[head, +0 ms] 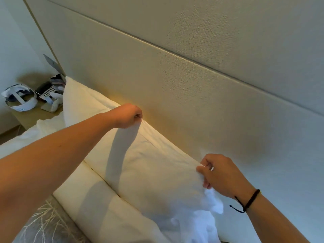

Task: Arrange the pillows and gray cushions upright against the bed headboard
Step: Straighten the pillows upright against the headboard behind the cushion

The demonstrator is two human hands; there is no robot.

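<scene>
A white pillow (pixel 157 174) stands upright against the beige padded headboard (pixel 175 81). My left hand (pixel 128 115) pinches its upper left corner. My right hand (pixel 220 174), with a black cord at the wrist, pinches its top edge farther right. A second white pillow (pixel 78 100) leans on the headboard behind it to the left. Another white pillow (pixel 98 204) lies lower in front. A gray cushion (pixel 47 223) with a pale branch pattern shows at the bottom left.
A wooden bedside table (pixel 31 114) at the left carries a white headset (pixel 19 97), a remote and small items. White bedding (pixel 198 223) is bunched at the bottom right below my right hand.
</scene>
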